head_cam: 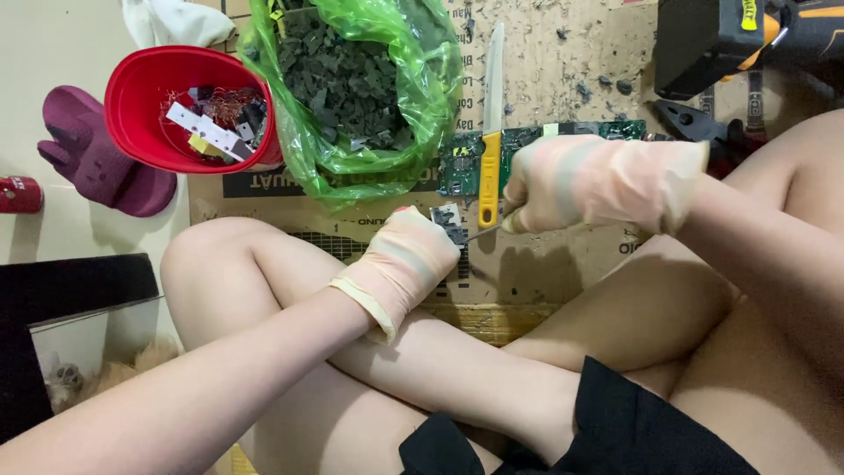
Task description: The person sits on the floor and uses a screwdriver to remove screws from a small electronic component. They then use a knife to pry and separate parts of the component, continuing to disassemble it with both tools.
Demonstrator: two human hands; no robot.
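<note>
— Sitting cross-legged on the floor, the person held a small grey electronic component (447, 222) in the gloved left hand (406, 264), didn't they?

— Yes. The left fingers (432, 230) were pressed on its near side, pinching it down on the cardboard sheet (563, 62), near that sheet's front edge. The gloved right hand (587, 183) lay to its right, fingers curled tight around a thin metal tool (486, 232).

— Which way did the tool run?

— Its long axis ran from the right hand leftward and slightly down, the tip meeting the component's right side. The left hand was the nearer one, already touching it.

— What crowded the spot?

— A yellow-handled knife (491, 132) lay just behind the component, blade pointing to the far edge, across a green circuit board (545, 141). Farther left sat a green plastic bag of dark scraps (352, 88) and a red bowl (141, 105) of removed parts. Black pliers (703, 127) rested by the right wrist.
</note>
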